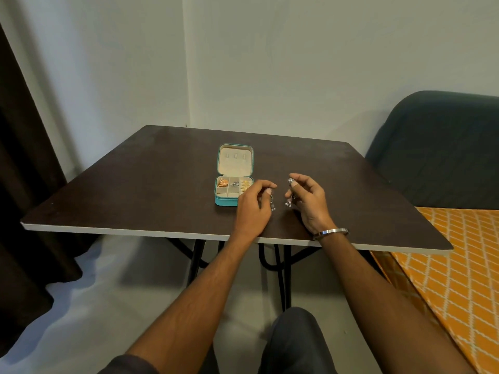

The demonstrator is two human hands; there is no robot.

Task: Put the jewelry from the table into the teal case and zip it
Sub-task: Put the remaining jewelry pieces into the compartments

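At frame centre, 1 dangling earring (272, 203) is pinched in the left hand (252, 209) and another (289, 192) in the right hand (307, 199), long axes hanging vertically. Each should be lowered gently into a free compartment of the open teal case (234, 175) on the tabletop (135, 184).

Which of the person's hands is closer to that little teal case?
Left. The left hand overlaps the teal case at its near right corner; the right hand is farther right, clear of it.
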